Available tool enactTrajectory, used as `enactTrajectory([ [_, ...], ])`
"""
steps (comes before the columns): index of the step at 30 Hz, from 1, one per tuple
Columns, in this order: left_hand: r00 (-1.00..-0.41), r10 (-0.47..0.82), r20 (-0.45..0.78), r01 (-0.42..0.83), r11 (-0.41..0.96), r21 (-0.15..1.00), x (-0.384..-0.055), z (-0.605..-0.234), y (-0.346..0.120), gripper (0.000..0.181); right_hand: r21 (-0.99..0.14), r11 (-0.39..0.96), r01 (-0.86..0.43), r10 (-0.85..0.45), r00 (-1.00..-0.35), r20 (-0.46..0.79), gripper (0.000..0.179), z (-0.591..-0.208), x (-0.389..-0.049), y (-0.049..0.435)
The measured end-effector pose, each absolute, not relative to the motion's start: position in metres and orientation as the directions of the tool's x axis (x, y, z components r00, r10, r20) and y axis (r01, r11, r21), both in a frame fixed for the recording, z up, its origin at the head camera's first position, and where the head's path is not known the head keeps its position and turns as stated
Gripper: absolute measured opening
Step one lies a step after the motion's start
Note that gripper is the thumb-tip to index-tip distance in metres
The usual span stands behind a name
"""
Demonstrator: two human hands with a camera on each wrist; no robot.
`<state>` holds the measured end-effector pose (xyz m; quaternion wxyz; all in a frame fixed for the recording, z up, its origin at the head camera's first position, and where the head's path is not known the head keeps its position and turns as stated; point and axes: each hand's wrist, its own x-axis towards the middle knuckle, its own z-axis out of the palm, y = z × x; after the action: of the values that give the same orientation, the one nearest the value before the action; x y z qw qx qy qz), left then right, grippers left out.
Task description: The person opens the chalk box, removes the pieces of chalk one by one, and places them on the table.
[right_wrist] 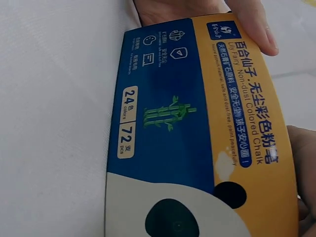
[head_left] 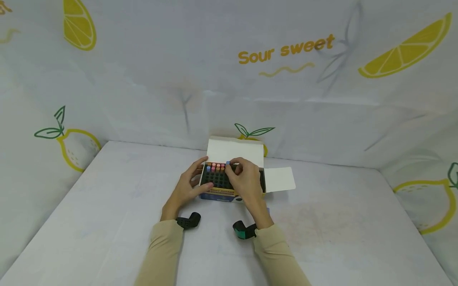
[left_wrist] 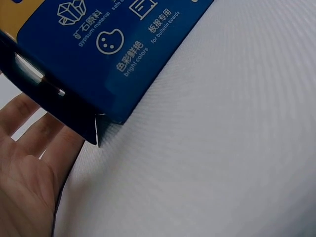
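A chalk box (head_left: 217, 197), printed blue and yellow and labelled "Non-dust Colored Chalk" in the right wrist view, stands open on the table. Inside, a black holder with rows of holes bears several coloured chalks (head_left: 213, 169) at its back left. My left hand (head_left: 184, 187) grips the box's left end, thumb on the front top edge; its fingers (left_wrist: 42, 133) lie beside the end in the left wrist view. Over the holder, my right hand (head_left: 247, 180) pinches a blue chalk (head_left: 228, 163) between thumb and forefinger. That chalk's lower end is hidden.
The box's white lid (head_left: 234, 151) stands raised at the back, near the patterned cloth wall (head_left: 304, 115). A white side flap (head_left: 280, 179) sticks out to the right over the white table (head_left: 340, 222). A small blue thing (head_left: 268, 210) shows beside my right wrist, mostly hidden.
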<state>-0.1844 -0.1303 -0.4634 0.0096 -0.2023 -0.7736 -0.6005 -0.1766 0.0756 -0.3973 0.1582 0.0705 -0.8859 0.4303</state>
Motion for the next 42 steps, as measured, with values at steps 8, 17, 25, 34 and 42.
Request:
enactTrajectory([
  [8,-0.915,0.308,0.262,0.327,0.184,0.927,-0.185,-0.464,-0.128,0.080,-0.765,0.557,-0.323,0.027,-0.913,0.406,0.018,-0.393,-0.181,0.077],
  [17,-0.912,0.313,0.264,0.328,0.172,0.929,-0.185,-0.464,-0.126,0.080,-0.775,0.533,-0.340,0.004,-0.915,0.404,0.021,-0.391,-0.183,0.080],
  [25,-0.914,0.312,0.259,0.325,0.183,0.928,-0.185,-0.465,-0.125,0.080,-0.768,0.527,-0.364,0.005,-0.902,0.431,0.020,-0.385,-0.182,0.080],
  [34,-0.918,0.300,0.257,0.324,0.197,0.925,-0.183,-0.462,-0.128,0.081,-0.777,0.488,-0.398,0.013,-0.887,0.462,0.021,-0.370,-0.174,0.084],
  [42,-0.918,0.296,0.263,0.329,0.203,0.922,-0.183,-0.462,-0.129,0.081,-0.777,0.448,-0.443,0.010,-0.866,0.499,0.018,-0.358,-0.158,0.092],
])
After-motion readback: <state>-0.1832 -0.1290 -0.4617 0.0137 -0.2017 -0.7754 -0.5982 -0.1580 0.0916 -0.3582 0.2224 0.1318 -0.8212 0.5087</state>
